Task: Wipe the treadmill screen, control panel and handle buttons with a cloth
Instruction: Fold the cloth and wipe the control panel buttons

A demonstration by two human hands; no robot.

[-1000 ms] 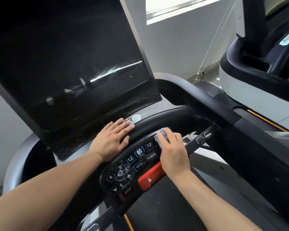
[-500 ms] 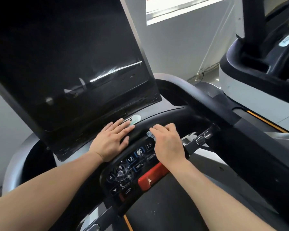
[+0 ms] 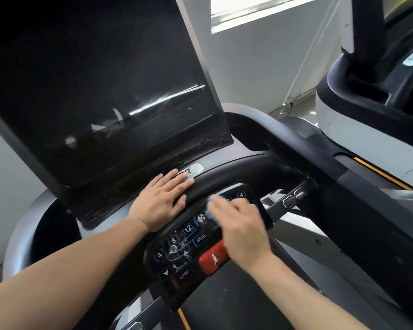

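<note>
1. Pale blue cloth [image 3: 210, 211], barely peeking out from under blurred fingertips, sitting on the upper middle of the control panel [image 3: 188, 244], lower centre of the frame.
2. Right hand [image 3: 241, 231] laid over that cloth, fingers bent down onto it and pressing it against the keys; smeared by motion, so the exact grip cannot be told.
3. Under and around the hand: keys marked 4, 8, 12, a fan symbol, MODE and STOP, with wet streaks glinting over the left keys.
4. Red safety key [image 3: 211, 258] just below the right hand, its right end tucked under the heel of the palm.
5. Left hand [image 3: 160, 202] flat and spread, fingers straight and close together, palm down on the grey ledge, fingertips reaching the black curved bar [image 3: 236, 173] above the panel and covering part of a pale oval label [image 3: 193, 170].
6. Handle buttons [image 3: 293, 197], two small ovals on the bar right of the panel, apart from both hands.
7. Big dark screen [image 3: 93, 91] filling the upper left, tilted back, a bright streak of reflected light across its lower right.
8. Second machine [image 3: 367, 110] at the upper right, white wall and bright window strip at the top centre.
</note>
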